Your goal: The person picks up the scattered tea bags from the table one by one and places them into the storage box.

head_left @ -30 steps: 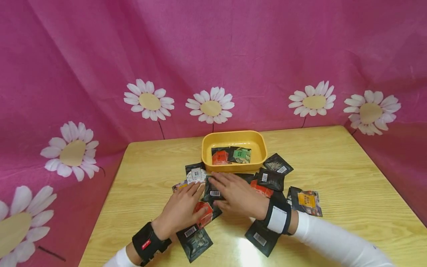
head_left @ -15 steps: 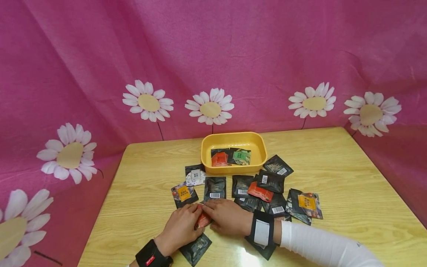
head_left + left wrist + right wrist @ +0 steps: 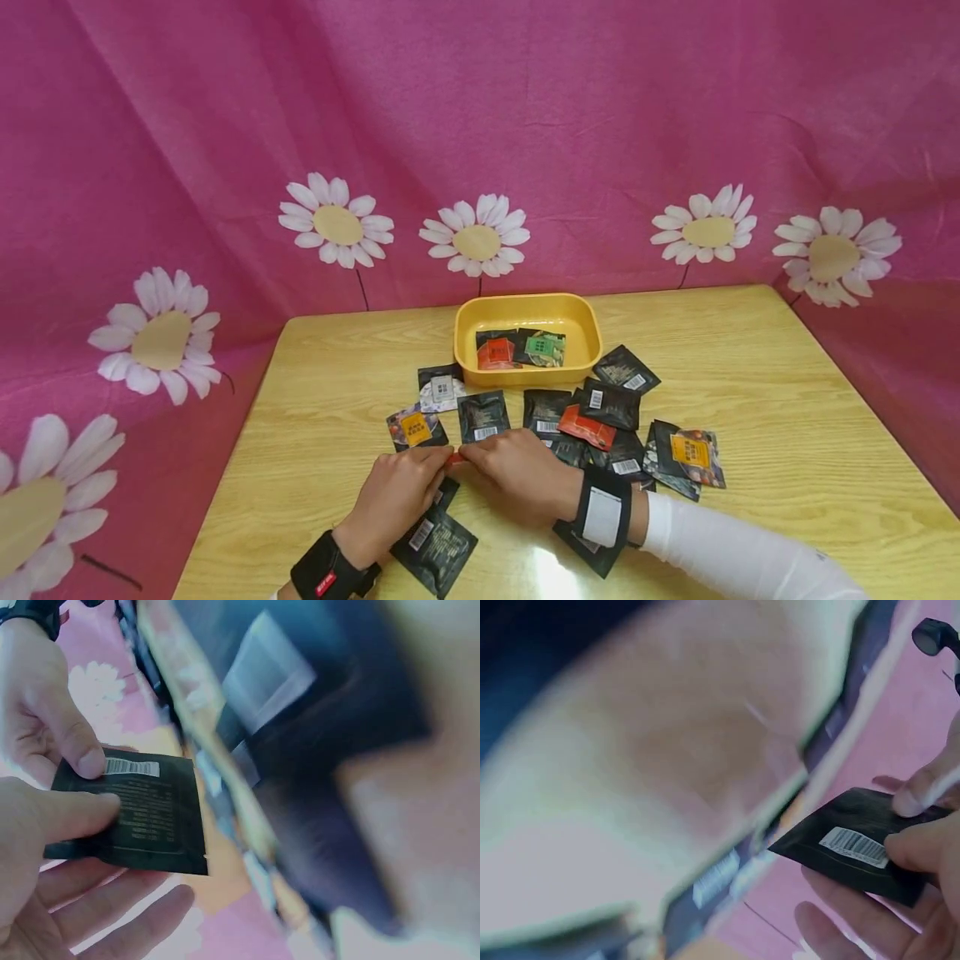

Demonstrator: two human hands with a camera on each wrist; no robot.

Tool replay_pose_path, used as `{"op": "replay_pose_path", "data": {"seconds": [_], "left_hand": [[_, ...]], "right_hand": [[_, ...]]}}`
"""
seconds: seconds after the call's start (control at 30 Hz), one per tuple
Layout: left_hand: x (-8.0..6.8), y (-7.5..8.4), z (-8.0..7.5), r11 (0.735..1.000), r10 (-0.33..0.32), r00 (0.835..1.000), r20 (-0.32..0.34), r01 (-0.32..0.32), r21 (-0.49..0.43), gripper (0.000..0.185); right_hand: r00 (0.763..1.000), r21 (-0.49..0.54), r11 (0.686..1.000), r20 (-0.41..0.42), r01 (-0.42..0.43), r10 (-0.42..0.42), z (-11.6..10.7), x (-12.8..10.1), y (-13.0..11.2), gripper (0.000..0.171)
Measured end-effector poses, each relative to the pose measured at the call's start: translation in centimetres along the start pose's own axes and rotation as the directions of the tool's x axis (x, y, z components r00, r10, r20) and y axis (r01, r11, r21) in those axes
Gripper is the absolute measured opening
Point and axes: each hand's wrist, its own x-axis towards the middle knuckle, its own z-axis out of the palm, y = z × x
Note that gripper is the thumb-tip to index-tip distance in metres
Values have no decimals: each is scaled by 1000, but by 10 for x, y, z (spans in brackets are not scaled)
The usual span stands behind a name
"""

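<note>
Sachet (image 3: 154, 816) raised; left hand (image 3: 395, 496), right hand (image 3: 528, 473) pinch it; barcode (image 3: 133, 767) shows, small print (image 3: 147, 801) illegible.

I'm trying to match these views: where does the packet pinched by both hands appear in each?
Head: packet at lower middle, mostly hidden, only a red sliver showing.
Left wrist: packet left of centre, barcode visible.
Right wrist: packet at lower right, barcode visible.
Shared landmark: the pink cloth.

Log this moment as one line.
left hand: pinches packet; right hand: pinches same packet; tray: holds red-labelled packet, green-labelled packet; table: more packets
</note>
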Motion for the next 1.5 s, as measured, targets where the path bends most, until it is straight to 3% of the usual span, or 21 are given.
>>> {"op": "replay_pose_path", "data": {"seconds": [0.17,0.37,0.57,0.8,1.03,1.13,1.23,1.37,1.5], "left_hand": [[20,-5,-19,993,80,995,-59,-75,88,30],[72,-19,-28,982,160,977,-141,-142,128,34],[130,-33,-13,978,141,984,-105,-122,166,41],[183,-59,21,991,77,994,-72,-69,118,33],[198,-69,48,989,66,998,-20,-62,136,19],[201,-70,56,986,69,997,14,-71,152,21],[201,-70,61,984,58,995,81,-70,165,24],[199,-69,56,986,8,988,155,-34,166,35],[188,-65,40,993,-22,989,145,6,114,47]], "right_hand": [[995,-87,996,-100,-19,10,-28,12,13,22],[980,-150,986,-198,-66,36,-47,26,50,33],[961,-156,971,-238,-181,141,-49,38,98,35],[949,-202,939,-207,-279,238,-29,54,144,8],[941,-204,922,-155,-328,300,-3,60,166,11],[941,-172,926,-96,-336,324,3,59,168,10],[934,-128,926,-15,-355,357,3,57,168,20],[920,-97,917,33,-386,390,-2,57,168,38],[925,-87,921,-15,-379,379,-10,53,162,47]]}}
